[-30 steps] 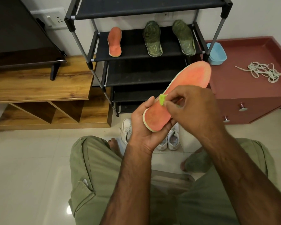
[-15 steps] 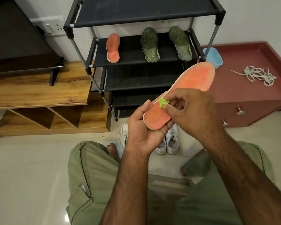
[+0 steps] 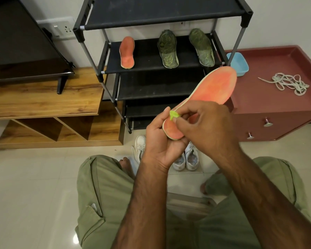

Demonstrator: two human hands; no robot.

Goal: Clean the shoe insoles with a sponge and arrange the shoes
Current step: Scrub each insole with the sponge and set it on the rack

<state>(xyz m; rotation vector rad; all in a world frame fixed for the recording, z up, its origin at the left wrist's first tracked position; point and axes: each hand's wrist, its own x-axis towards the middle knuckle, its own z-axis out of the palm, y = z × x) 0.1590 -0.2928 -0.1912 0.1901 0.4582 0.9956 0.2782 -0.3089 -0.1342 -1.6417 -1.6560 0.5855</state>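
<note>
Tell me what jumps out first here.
The orange insole held up at centre: the left hand grips its heel while the right hand pinches a small green sponge against it. Behind, the black shoe rack carries three more insoles on one shelf; white shoes sit on the floor below the hands.

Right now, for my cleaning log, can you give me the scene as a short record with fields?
left hand: grips heel of held insole, orange
right hand: pinches green sponge at held insole's edge
rack: shelf insole, orange, and two green insoles on second shelf
shoes: white, on floor below the hands
cabinet: blue tub, laces on top
</note>
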